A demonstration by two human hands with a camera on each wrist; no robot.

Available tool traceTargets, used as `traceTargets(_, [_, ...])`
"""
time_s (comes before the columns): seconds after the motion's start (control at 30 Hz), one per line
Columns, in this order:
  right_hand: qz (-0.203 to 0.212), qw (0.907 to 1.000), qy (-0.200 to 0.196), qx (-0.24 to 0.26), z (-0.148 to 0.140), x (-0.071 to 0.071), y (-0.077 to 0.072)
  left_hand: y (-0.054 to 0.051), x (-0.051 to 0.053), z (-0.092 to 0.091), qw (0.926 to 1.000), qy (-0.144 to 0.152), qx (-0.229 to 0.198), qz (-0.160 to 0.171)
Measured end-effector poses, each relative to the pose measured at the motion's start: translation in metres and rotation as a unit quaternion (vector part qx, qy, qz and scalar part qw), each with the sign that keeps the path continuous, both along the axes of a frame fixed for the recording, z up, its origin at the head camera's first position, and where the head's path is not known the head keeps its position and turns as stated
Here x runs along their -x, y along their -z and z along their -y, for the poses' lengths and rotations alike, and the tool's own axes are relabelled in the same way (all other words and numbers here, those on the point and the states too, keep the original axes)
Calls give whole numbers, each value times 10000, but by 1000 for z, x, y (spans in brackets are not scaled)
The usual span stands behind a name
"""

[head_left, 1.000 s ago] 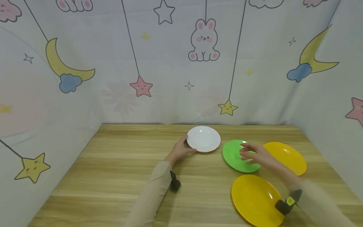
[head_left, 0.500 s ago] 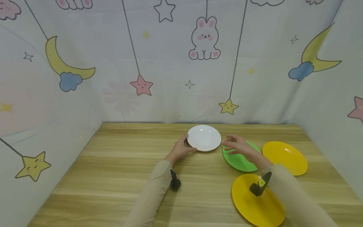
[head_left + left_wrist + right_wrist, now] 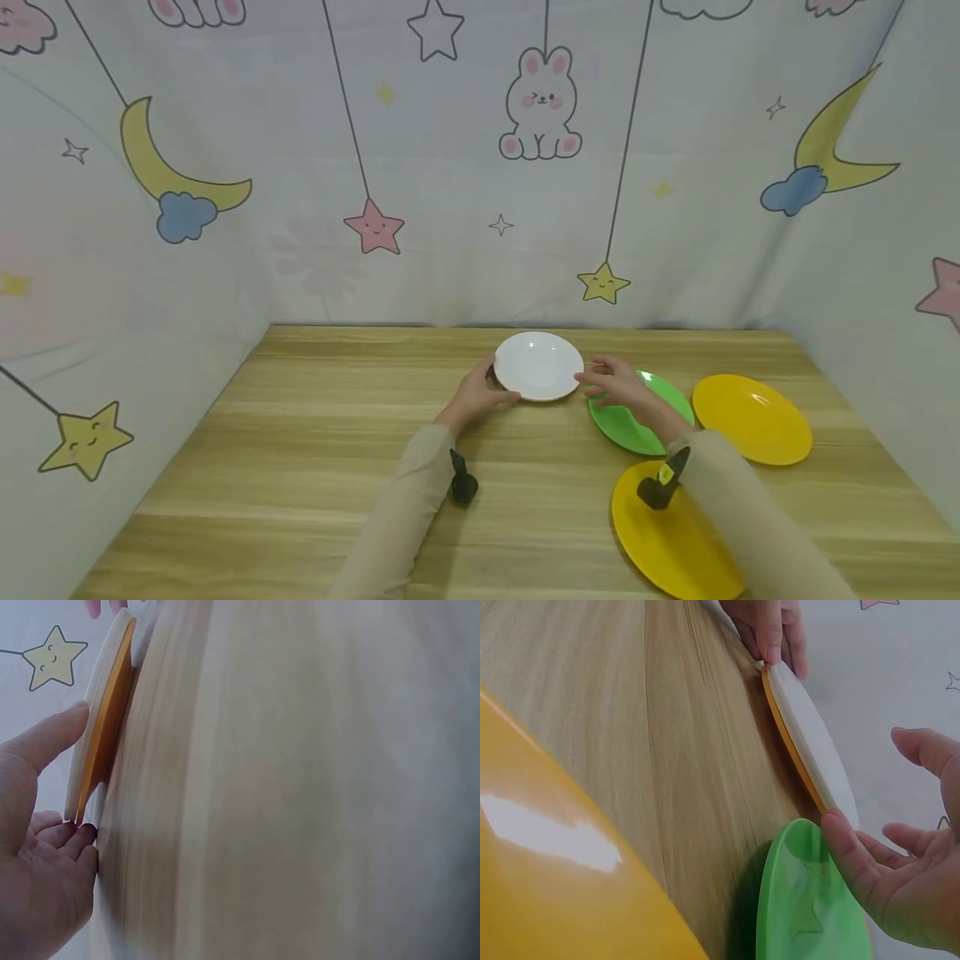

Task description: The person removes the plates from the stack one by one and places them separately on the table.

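My left hand (image 3: 477, 395) grips the left edge of a white plate (image 3: 538, 367) at the back middle of the table. In the left wrist view the thumb lies against the white plate (image 3: 88, 735), with an orange plate (image 3: 109, 712) stacked under it. Reaching over a green plate (image 3: 626, 427), my right hand (image 3: 622, 388) has its fingers spread at the white plate's right edge. The right wrist view shows one finger of the right hand (image 3: 907, 877) touching that stack's near end, just beside the green plate (image 3: 802, 900).
Two larger yellow plates lie on the right side, one further back (image 3: 752, 421) and one nearer the front (image 3: 667, 542), partly under my right forearm. A printed cloth (image 3: 450, 275) hangs behind the wooden table (image 3: 300, 467) and at both sides.
My right hand has moved left across the green plate to the white plate's right edge. The left hand and the plates have stayed in place.
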State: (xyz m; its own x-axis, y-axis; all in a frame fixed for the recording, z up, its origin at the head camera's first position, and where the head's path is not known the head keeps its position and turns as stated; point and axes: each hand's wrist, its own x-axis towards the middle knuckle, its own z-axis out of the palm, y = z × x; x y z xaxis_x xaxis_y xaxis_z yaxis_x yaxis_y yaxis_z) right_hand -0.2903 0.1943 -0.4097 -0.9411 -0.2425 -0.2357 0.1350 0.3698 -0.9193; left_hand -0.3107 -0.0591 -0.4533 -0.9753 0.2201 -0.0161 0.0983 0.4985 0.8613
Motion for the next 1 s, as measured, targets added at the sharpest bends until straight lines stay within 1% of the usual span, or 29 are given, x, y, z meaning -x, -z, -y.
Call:
traceTargets(0.23, [49,9997,212,63,10,6,5,0,-1,1,9999,52,-105,21])
traceTargets(0.4, [18,9991,413,-29,19,10,7,0,-1,1,9999,60,-106,-36])
traceTargets(0.53, [-40,9984,536,-177,26,16,13,0,-1,2,9998,61,-180,-36])
traceTargets(0.63, [-108,9969,733,-262,30,18,18,0,-1,2,9997,67,-210,-56])
traceTargets(0.73, [-207,9955,879,-287,32,18,21,0,-1,2,9998,25,-210,-40])
traceTargets(0.83, [-246,9946,979,-260,34,17,21,0,0,1,9996,-78,-253,28])
traceTargets(1.0, [-178,9933,1128,-172,34,18,22,-1,0,1,9992,-192,-319,160])
